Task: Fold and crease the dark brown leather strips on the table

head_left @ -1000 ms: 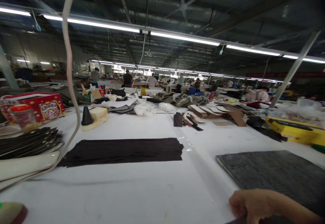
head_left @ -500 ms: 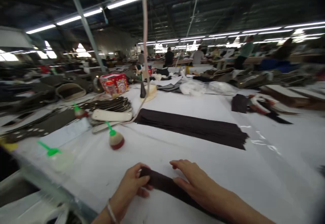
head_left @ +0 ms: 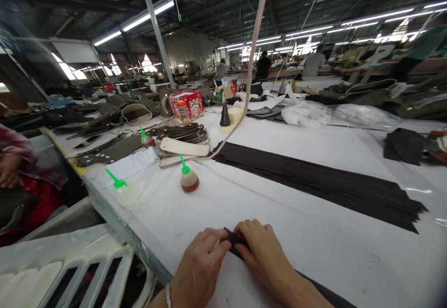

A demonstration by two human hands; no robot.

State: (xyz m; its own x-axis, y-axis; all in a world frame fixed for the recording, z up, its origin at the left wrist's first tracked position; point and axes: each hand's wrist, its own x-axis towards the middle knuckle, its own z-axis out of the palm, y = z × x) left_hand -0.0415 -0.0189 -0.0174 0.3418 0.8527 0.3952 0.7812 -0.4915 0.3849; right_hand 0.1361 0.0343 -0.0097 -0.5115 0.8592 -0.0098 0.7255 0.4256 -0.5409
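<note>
Both of my hands rest on the white table [head_left: 314,247] near its front edge, close together over the end of a narrow dark strip [head_left: 234,242]. My left hand [head_left: 200,264] pinches the strip's end with curled fingers. My right hand [head_left: 260,254] presses on the strip with its fingers bent down; the strip runs off to the right under my right forearm. Beyond my hands a long row of similar dark strips [head_left: 321,182] lies flat across the table.
A squeeze bottle with a green nozzle [head_left: 188,177] stands just beyond my hands, another [head_left: 120,189] near the left edge. Cream pads and dark pieces [head_left: 183,143], a red box [head_left: 185,103] and a black cone [head_left: 224,116] lie farther back. A hose [head_left: 253,52] hangs down. Another person [head_left: 14,168] sits at left.
The view has swung left and down. My hands have drawn closer together on the strip's end, the right hand now covering more of it.
</note>
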